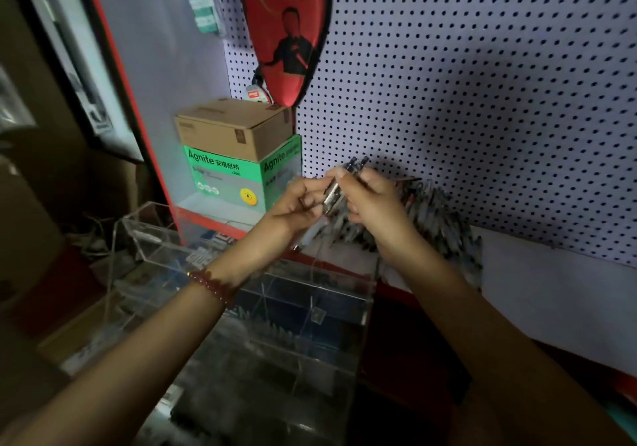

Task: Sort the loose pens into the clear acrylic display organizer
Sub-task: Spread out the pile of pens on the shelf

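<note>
Both hands meet above the shelf around a small bundle of pens [333, 193]. My left hand [296, 204] pinches the bundle's lower part, and my right hand [370, 201] curls round its upper part; dark pen tips stick out above the fingers. Behind my right hand a heap of loose pens [437, 218] lies on the white shelf against the pegboard. Below my forearms stands the clear acrylic organizer [248, 294], with stepped compartments; rows of dark pens fill its lower ones.
A brown carton [231, 128] sits on a green Agnite box [224, 180] at the shelf's left end. A red racket cover [286, 32] hangs on the pegboard [482, 83]. A red-edged shelf [551, 294] runs right. Boxes lie on the floor at left.
</note>
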{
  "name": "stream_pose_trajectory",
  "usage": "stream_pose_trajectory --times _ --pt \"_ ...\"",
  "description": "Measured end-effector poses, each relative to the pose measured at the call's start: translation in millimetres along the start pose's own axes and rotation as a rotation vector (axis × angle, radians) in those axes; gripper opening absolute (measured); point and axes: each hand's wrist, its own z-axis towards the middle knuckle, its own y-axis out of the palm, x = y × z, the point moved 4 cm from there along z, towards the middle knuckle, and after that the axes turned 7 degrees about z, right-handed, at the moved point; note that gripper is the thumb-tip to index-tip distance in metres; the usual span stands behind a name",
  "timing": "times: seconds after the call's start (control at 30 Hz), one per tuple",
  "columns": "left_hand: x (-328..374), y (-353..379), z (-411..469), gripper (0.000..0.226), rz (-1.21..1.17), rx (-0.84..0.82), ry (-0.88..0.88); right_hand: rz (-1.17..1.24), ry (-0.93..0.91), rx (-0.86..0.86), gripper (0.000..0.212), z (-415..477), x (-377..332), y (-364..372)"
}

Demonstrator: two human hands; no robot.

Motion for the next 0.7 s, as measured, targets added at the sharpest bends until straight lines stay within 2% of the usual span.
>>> stream_pose_trajectory --times 0.1,0.17,0.3,0.37,0.57,0.7 --pt "-6 -10 -1 0.044 -0.068 0.012 -0.069 0.067 0.025 -0.008 0.019 3 4 -6" --pt "-9 -15 -2 0.049 0.068 0.033 -0.067 0.014 -0.007 -0.024 0.021 7 4 -11" --pt "-14 -6 -1 0.045 0.241 0.02 -0.044 -0.365 -0.286 -0.055 0.028 5 3 -12" --pt "-16 0 -1 0.037 0.28 0.003 -0.033 -0.437 -0.383 -0.077 0.029 2 4 -11" --pt "-12 8 1 0.033 0.254 0.008 -0.015 -0.274 -0.389 -0.078 0.025 -2 12 -21" --pt "-19 14 1 0.032 0.385 0.027 0.019 -0.23 -0.37 -0.126 0.02 -9 21 -23"
